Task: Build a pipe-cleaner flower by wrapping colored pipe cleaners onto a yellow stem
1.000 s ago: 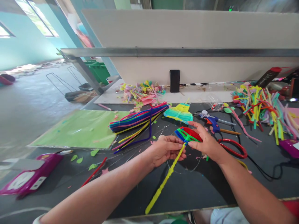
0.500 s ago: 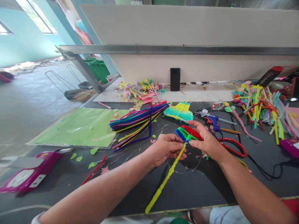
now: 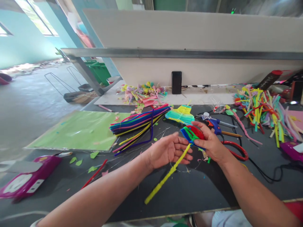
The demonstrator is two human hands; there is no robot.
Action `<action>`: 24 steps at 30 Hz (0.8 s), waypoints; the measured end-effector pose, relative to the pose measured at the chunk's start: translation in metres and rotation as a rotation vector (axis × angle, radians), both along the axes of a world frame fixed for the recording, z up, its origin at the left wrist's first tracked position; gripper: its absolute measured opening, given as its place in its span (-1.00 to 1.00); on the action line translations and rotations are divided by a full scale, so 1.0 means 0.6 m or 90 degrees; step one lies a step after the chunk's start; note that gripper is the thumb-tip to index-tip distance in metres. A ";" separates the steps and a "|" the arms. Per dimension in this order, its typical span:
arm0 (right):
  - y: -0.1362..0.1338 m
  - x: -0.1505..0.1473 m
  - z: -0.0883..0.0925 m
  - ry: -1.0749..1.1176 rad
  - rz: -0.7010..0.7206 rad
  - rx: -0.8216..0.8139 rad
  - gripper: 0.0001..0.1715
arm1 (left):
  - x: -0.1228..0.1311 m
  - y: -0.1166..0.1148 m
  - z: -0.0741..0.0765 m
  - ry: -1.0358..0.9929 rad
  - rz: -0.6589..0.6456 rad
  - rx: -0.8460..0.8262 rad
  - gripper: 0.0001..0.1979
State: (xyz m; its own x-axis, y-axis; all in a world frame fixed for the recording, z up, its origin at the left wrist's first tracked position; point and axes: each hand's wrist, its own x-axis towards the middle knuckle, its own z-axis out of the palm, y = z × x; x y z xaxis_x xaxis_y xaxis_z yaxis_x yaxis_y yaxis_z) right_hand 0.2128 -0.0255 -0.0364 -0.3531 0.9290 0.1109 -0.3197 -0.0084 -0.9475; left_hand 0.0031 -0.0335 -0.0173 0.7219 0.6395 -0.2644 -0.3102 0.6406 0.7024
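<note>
My right hand (image 3: 211,143) pinches a looped head of red, green and blue pipe cleaners (image 3: 190,134) at its right side. From that head a twisted yellow stem (image 3: 165,178) slants down to the left. Palm up, my left hand (image 3: 169,149) lies behind and beside the upper stem with its fingers apart and the thumb lifted off. Just beyond the hands sits a turquoise and yellow pipe-cleaner piece (image 3: 181,115). To its left is a bundle of long coloured pipe cleaners (image 3: 139,121).
A green sheet in plastic (image 3: 78,130) and a purple device (image 3: 30,176) lie left. At right are red-handled scissors (image 3: 239,151), a blue glue gun (image 3: 215,126), a cable and a heap of pipe-cleaner pieces (image 3: 258,108). A phone (image 3: 176,82) stands at the back.
My left hand has let go of the joint below the looped head and opened. My right hand still holds the piece, whose stem end has risen slightly and moved left.
</note>
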 end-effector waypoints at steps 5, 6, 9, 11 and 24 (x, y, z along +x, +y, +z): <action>0.000 0.010 -0.005 0.080 -0.014 -0.006 -0.47 | 0.000 0.003 -0.010 -0.104 -0.095 -0.056 -0.43; -0.001 0.010 -0.007 0.082 -0.002 -0.005 -0.53 | 0.003 -0.002 -0.013 -0.093 -0.122 -0.044 -0.50; -0.004 0.002 -0.007 0.066 0.040 0.005 -0.57 | 0.012 -0.018 -0.014 -0.051 -0.180 -0.001 -0.65; -0.004 -0.003 -0.003 0.059 0.023 0.025 -0.51 | 0.016 -0.026 -0.005 -0.017 -0.149 0.025 -0.71; -0.017 0.010 0.011 0.130 0.013 0.018 -0.45 | 0.022 -0.056 0.077 0.722 0.165 0.729 -0.77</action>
State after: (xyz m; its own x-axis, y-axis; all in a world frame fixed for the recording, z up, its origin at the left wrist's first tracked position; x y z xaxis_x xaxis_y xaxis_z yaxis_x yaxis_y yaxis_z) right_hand 0.2186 -0.0357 -0.0299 -0.3396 0.9173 0.2079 -0.5047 0.0088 -0.8632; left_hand 0.0163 -0.0670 0.0290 0.3474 0.9305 0.1160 0.6575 -0.3300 0.6773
